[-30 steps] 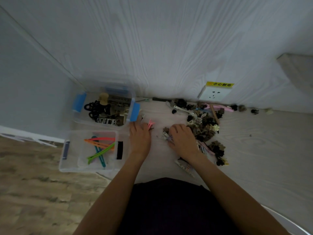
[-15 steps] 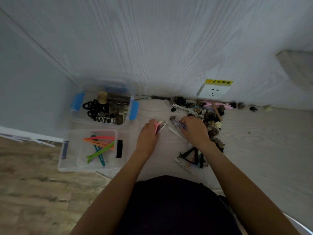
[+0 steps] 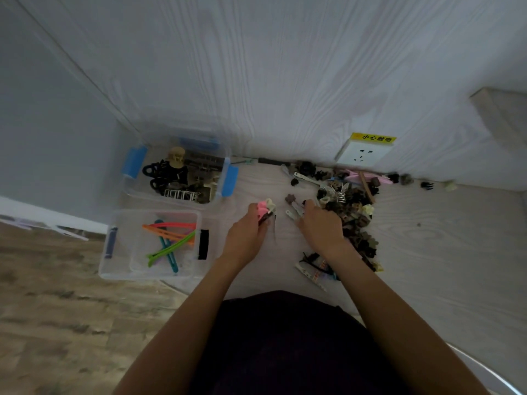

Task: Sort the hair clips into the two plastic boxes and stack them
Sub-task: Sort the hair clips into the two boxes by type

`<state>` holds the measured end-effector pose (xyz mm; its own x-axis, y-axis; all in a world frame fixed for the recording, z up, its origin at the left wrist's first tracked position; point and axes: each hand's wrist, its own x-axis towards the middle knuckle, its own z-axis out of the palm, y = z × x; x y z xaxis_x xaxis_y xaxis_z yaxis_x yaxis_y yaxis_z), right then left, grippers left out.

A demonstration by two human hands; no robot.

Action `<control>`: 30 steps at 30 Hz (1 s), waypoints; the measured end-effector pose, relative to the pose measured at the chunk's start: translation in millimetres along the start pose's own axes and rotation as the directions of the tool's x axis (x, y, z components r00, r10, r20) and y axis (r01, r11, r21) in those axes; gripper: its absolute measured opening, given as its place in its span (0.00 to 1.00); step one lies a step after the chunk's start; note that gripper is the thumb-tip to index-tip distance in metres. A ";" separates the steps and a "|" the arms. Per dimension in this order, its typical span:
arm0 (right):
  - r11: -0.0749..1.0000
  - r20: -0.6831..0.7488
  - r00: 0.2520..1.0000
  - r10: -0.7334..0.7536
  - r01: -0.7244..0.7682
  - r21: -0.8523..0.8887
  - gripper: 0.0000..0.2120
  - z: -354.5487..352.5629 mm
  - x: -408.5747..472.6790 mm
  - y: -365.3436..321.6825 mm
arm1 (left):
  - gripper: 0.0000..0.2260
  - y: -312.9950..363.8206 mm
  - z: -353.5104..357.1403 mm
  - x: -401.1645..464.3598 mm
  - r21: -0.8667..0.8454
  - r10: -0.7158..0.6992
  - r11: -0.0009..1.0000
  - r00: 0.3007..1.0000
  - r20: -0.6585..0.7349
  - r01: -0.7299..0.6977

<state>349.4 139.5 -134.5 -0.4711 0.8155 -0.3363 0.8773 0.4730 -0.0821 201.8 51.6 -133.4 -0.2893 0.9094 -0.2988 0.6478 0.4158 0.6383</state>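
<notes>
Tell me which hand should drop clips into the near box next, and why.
Left. The left hand already holds a bunch of clips and sits right beside the near box, which holds the long coloured clips. The right hand is at the loose pile, farther from it.

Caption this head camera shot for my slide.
Left hand holds clips while right hand picks from the pile.

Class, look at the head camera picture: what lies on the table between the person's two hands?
Head view: between the left hand and right hand lies a thin dark clip on otherwise bare table.
</notes>
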 end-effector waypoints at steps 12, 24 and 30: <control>0.998 -0.076 0.997 -0.034 0.038 0.049 0.12 10.2 2.0 -9.2 | 0.12 -15.8 -76.4 -47.5 0.059 0.198 0.980 0.960 -0.197 -0.190; 0.903 -0.197 0.973 0.122 -0.027 0.428 0.10 -11.4 -11.5 -58.7 | 0.13 -116.9 -134.9 -74.2 0.355 0.049 0.935 0.983 -0.178 0.017; 0.725 -0.146 0.961 -0.234 0.272 0.632 0.09 -63.5 -34.4 -143.1 | 0.31 -135.9 -123.0 -70.4 0.348 0.038 0.936 0.999 0.033 -0.047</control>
<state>234.2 65.0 -51.6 -0.6716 0.7218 -0.1674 0.5662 0.3542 -0.7443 47.5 -67.8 -111.9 -0.2412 0.9238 -0.2975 0.8656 0.3434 0.3645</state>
